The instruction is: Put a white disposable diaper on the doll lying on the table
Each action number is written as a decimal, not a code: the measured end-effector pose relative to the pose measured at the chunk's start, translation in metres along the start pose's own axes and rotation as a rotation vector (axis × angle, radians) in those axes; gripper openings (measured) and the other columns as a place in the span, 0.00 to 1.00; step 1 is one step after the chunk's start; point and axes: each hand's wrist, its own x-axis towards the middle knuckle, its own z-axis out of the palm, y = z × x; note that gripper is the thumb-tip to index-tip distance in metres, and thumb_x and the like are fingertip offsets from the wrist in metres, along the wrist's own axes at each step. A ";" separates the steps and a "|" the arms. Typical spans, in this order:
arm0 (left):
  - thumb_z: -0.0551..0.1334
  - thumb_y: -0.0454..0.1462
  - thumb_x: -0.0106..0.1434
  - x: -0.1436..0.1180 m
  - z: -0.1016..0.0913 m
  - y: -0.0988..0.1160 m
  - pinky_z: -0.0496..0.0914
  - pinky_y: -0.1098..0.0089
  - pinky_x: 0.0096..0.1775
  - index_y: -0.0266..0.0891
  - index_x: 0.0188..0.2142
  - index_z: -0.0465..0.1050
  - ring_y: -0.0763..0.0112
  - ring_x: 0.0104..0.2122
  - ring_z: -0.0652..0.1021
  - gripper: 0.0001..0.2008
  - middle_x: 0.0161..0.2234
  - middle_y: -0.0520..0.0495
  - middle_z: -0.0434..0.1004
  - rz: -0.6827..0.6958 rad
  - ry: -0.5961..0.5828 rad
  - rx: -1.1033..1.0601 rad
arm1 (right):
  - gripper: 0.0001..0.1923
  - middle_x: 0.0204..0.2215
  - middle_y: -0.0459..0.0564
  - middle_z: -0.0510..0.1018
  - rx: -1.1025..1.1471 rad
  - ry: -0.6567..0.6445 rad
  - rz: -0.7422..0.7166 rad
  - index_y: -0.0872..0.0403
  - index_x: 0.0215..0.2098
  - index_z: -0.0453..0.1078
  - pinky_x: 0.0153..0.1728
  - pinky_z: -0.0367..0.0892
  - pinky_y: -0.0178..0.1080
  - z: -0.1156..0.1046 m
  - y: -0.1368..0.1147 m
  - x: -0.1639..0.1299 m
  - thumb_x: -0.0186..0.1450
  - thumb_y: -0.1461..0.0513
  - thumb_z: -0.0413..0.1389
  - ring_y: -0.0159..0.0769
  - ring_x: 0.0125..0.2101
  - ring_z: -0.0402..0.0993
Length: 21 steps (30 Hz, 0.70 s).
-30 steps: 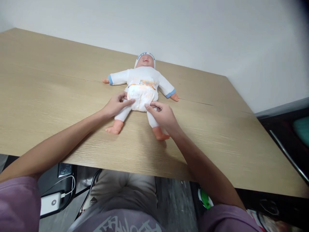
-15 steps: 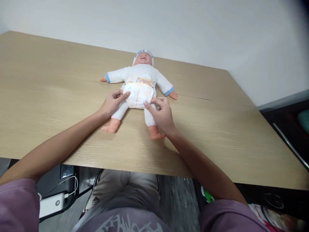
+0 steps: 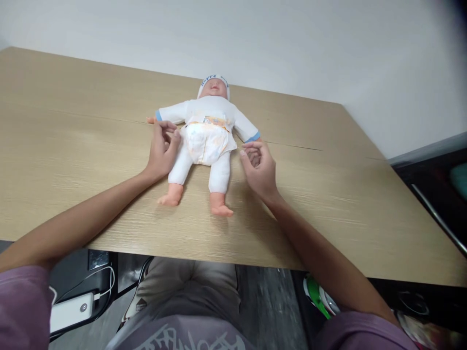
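**Doll on the bench, one hand at each side of the diaper**

The doll [image 3: 206, 131] lies on its back a little above the middle of the frame, head toward the wall, both arms spread out and both legs pointing to the lower edge. It wears a white soft suit with blue cuffs, a white cap, and a diaper [image 3: 204, 142] that looks puffy and wrinkled, with an orange printed band at the waist. The bare feet look like smooth, hard plastic.

The left hand [image 3: 162, 151] is just beside the doll's hip, at the left of the diaper. Its grip is narrow: the fingers are curled together and they seem to touch the edge of the diaper, but I cannot tell if they pinch something. The right hand [image 3: 260, 167] is at the other side, near the doll's blue cuff, with the grip loose and half open, holding nothing.

In my judgement, a pull from one side only can turn the light doll on the smooth bench [image 3: 73, 146], and the diaper can slip down or open, because the thin material gives little hold.

The bench is pale wood with fine grain and one long seam across.
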 end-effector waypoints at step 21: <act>0.77 0.62 0.60 0.118 -0.006 -0.102 0.63 0.54 0.66 0.44 0.51 0.76 0.59 0.49 0.73 0.32 0.39 0.50 0.80 -0.030 -0.233 0.463 | 0.27 0.55 0.68 0.85 -0.522 -0.053 -0.110 0.54 0.60 0.76 0.65 0.70 0.64 0.041 0.084 0.109 0.82 0.42 0.52 0.62 0.57 0.79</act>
